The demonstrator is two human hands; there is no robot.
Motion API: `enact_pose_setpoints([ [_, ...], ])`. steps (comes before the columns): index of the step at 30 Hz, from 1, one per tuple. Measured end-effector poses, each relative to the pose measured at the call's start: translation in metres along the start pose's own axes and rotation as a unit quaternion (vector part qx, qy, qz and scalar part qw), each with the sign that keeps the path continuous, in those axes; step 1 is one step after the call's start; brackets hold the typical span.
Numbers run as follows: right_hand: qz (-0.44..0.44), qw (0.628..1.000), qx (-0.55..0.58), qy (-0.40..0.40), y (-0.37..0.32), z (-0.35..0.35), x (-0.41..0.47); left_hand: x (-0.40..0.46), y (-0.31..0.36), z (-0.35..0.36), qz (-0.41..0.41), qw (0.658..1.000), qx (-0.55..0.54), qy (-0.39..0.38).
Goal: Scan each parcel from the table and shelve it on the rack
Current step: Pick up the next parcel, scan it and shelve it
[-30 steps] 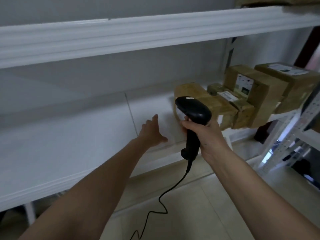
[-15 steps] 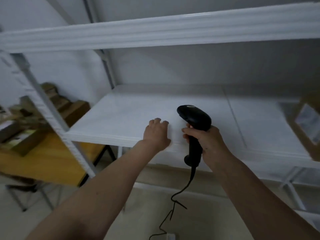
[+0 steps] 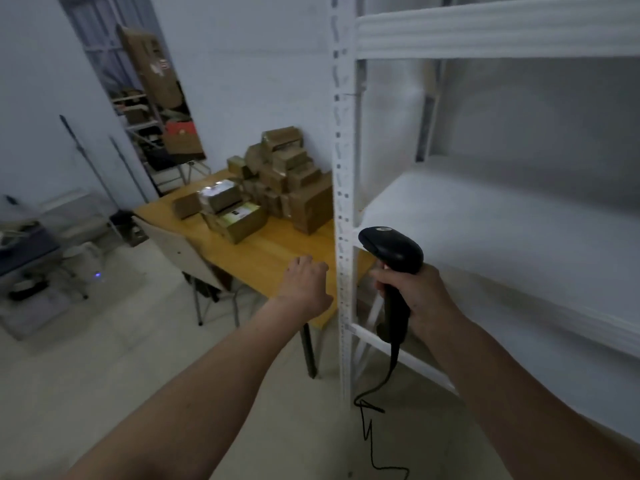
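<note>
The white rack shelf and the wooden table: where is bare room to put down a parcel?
The white rack shelf shows bare board from its perforated white corner post rightwards. The yellow wooden table is bare along its near edge, by the left hand; its far half is crowded with brown cardboard parcels.

We find no legible text, number or brand in the head view. The parcels piled on the wooden table carry pale labels; the print on them is blurred beyond reading. The nearest parcel shows a label with a small dark patch, which we cannot resolve into characters. The scanner bears a small pale mark on top of its head; we cannot read it. The tall cardboard box in the doorway at the back shows faint markings that we cannot read either. The rack upright carries punched holes only.
</note>
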State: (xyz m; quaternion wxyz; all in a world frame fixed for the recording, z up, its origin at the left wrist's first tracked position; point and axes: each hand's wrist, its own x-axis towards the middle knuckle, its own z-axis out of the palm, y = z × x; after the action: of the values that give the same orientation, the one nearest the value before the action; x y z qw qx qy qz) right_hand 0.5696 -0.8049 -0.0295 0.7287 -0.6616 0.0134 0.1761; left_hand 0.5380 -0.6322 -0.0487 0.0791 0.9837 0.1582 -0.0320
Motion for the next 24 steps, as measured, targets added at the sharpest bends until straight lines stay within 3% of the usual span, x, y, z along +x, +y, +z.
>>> enact_pose_setpoints([
  [7,0.012,0.998,-0.012,-0.053,0.012,0.103,0.025,0.0,-0.108,-0.012,-0.07,0.998,0.004,-0.005],
  [17,0.031,0.993,0.004,-0.111,0.024,0.199,0.08,0.039,-0.193,-0.012,-0.112,0.993,0.012,-0.018],
  [24,0.049,0.992,0.008,-0.118,0.027,0.264,0.153,0.115,-0.249,-0.017,-0.127,0.992,0.014,-0.01],
])
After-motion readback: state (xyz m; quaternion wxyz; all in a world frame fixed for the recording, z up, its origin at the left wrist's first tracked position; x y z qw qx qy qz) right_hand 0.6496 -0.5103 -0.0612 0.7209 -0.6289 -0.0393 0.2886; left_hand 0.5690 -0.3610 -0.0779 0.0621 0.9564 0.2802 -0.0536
